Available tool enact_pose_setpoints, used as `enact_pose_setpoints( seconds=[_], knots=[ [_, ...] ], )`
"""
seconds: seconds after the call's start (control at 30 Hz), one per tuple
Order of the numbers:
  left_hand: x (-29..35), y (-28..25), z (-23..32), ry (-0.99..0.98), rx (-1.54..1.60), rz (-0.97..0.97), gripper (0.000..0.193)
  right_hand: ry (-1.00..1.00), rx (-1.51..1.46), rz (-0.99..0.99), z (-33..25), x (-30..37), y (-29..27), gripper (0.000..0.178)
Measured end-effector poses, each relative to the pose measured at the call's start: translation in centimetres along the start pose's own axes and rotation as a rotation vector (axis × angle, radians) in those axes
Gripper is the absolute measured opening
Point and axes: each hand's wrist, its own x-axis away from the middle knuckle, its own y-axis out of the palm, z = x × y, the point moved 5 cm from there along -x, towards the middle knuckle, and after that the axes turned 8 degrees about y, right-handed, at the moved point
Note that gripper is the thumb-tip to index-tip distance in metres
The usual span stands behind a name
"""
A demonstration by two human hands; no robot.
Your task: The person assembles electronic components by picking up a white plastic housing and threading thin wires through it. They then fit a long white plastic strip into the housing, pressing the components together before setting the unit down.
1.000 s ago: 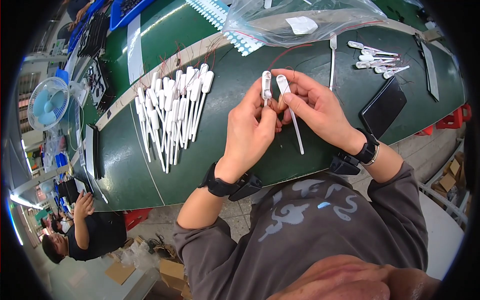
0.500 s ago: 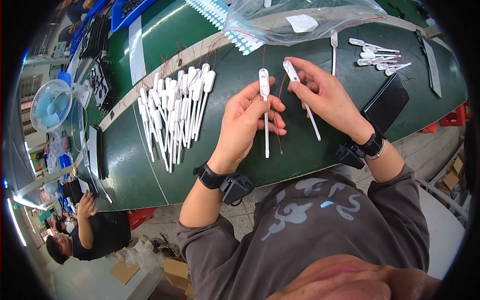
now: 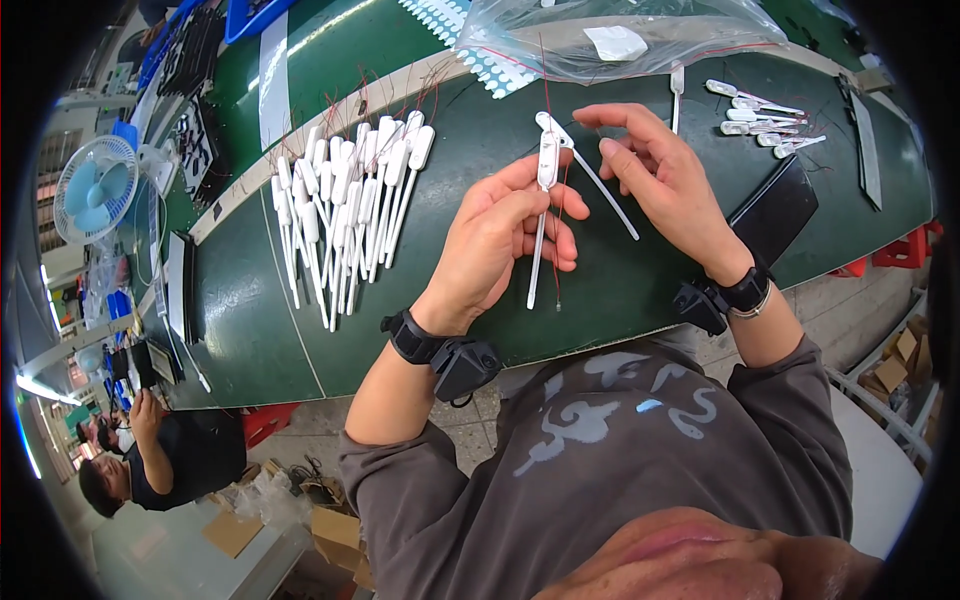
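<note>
My left hand [image 3: 490, 225] is closed, pinching a white paddle-headed plastic stick [image 3: 549, 160] between thumb and fingers, its thin stem pointing down toward me. A red wire rises from its head, and another thin wire dangles beside the stem. A second white stick [image 3: 606, 192] slants between my hands, its head crossing behind the first; whether it is held or lies on the table I cannot tell. Close to it, my right hand [image 3: 660, 175] has thumb and fingers bent but apart, with nothing visible between them.
To the left lies a heap of similar white sticks [image 3: 345, 200] with red wires. Several more wired sticks [image 3: 765, 120] lie at the right, near a black phone-like slab [image 3: 775, 208]. A clear plastic bag [image 3: 680, 40] and a dotted sheet [image 3: 470, 45] are at the back. A co-worker [image 3: 180, 460] sits at far left.
My right hand has let go of the second stick, which now crosses behind the one in my left hand. The left hand keeps its grip. The view has shifted slightly.
</note>
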Motion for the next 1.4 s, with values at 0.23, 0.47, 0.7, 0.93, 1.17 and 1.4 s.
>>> enact_pose_setpoints(
  seconds=[0.23,0.47,0.7,0.93,1.17,1.4],
  knots=[
    [0.1,0.2,0.1,-0.015,0.068,-0.045,0.050,0.100,-0.122,-0.144,-0.5,0.2,0.9,0.039],
    [0.3,0.1,0.6,-0.083,0.044,-0.082,0.043,-0.037,-0.040,-0.133,-0.3,-0.1,0.8,0.037],
    [0.3,-0.1,0.7,-0.049,-0.025,-0.077,0.039,-0.045,0.222,-0.111,-0.8,-0.3,-0.1,0.021],
    [-0.2,-1.3,0.4,0.006,-0.142,0.007,0.038,-0.043,0.121,-0.076,-1.5,-0.2,-1.0,0.013],
    [0.1,-1.0,0.4,-0.044,-0.140,-0.003,0.039,-0.017,0.076,-0.066,-1.2,-0.4,-1.2,0.013],
    [0.4,-0.1,0.5,-0.088,-0.156,-0.036,0.040,-0.065,0.071,-0.028,-1.5,-0.4,-1.0,0.013]
  ],
)
